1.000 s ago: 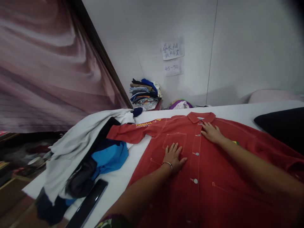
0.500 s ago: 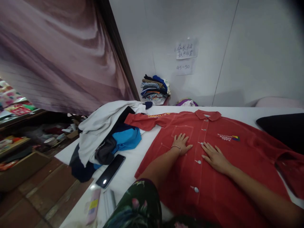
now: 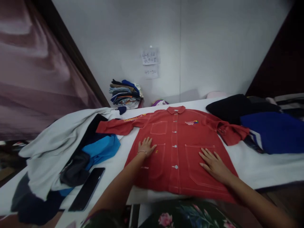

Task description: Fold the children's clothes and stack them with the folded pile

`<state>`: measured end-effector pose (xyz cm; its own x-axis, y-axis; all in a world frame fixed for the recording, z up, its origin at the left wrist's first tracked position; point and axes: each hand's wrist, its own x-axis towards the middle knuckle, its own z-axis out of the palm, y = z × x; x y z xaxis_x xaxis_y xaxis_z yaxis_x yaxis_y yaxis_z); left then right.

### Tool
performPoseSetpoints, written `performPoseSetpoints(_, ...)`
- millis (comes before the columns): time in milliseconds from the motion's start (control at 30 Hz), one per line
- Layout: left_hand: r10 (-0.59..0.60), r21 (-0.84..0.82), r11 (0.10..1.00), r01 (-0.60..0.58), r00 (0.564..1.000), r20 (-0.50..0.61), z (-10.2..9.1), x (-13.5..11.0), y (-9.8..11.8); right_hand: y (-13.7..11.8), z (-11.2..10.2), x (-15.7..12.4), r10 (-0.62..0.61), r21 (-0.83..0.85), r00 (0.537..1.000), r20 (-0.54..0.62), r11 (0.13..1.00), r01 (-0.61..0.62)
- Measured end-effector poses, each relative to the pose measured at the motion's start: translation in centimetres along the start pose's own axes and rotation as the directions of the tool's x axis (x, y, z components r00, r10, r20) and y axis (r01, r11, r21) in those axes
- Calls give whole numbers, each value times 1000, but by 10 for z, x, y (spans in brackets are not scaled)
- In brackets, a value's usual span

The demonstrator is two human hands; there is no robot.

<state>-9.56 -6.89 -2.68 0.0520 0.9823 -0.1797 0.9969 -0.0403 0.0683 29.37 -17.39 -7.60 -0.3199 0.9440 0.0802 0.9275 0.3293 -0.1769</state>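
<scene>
Moving lower and apart, the two hands have left the upper front and the buttons [image 3: 175, 146], and now they rest on the lower front of the red shirt [image 3: 169, 156], one at each side of the button row. The left hand [image 3: 146, 148], with a thin bracelet [image 3: 142, 152] at the wrist, lies on one lower pocket [image 3: 158, 164]; the right hand [image 3: 215, 166] lies on the opposite pocket [image 3: 196, 167]. The fingers of both are spread and released, grasping nothing; whether they press or only rest, I cannot tell. The shirt lies front side up on the white table [image 3: 258, 167], with the collar [image 3: 176, 110] at the far end, and most of the hem [image 3: 178, 190] has come into view. For the work in hand, this seems to mean that attention passes to the lower part, where the cloth looks rather smooth. The left-side sleeve [image 3: 115, 127] stretches out to the heap of clothes [image 3: 59, 136], while the right-side sleeve [image 3: 234, 133] is more crumpled, its cuff close to the blue garment [image 3: 276, 133].
</scene>
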Motion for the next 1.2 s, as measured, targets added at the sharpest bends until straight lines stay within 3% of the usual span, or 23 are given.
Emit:
performPoseSetpoints(200, -168, 41, 985, 170, 985, -44, 13, -66, -71, 29, -3, -47, 218, -37, 970, -104, 974, -223)
performPoseSetpoints(300, -227, 29, 973, 230, 971, -82, 14, -84, -82, 37, -7, -48, 285, -6, 947, -145, 957, -289)
performPoseSetpoints(433, -239, 37, 968, 249, 956, -171, 7, -96, -79, 43, -24, -27, 192, 72, 950, -247, 981, -180)
performPoseSetpoints(533, -257, 60, 960, 275, 943, -211, 3, -100, -72, 46, -43, 4, 121, 150, 948, -294, 986, -79)
performPoseSetpoints(633, -238, 89, 959, 268, 936, -261, 6, -100, -56, 52, -62, 48, 151, 260, 949, -277, 963, -78)
performPoseSetpoints(800, -105, 60, 991, 116, 982, -158, 24, -97, -25, 78, -87, 143, 361, 292, 916, -177, 908, -301)
performPoseSetpoints(900, -88, 55, 994, 94, 991, -101, 35, -98, -18, 102, -92, 193, 441, 260, 886, -142, 880, -396)
performPoseSetpoints(1100, -79, 66, 994, 89, 987, -143, 43, -102, -25, 148, -84, 261, 669, 181, 741, -55, 737, -652)
performPoseSetpoints(1200, -55, 82, 994, 70, 985, -166, 47, -104, -30, 164, -76, 283, 724, 158, 689, -28, 684, -712)
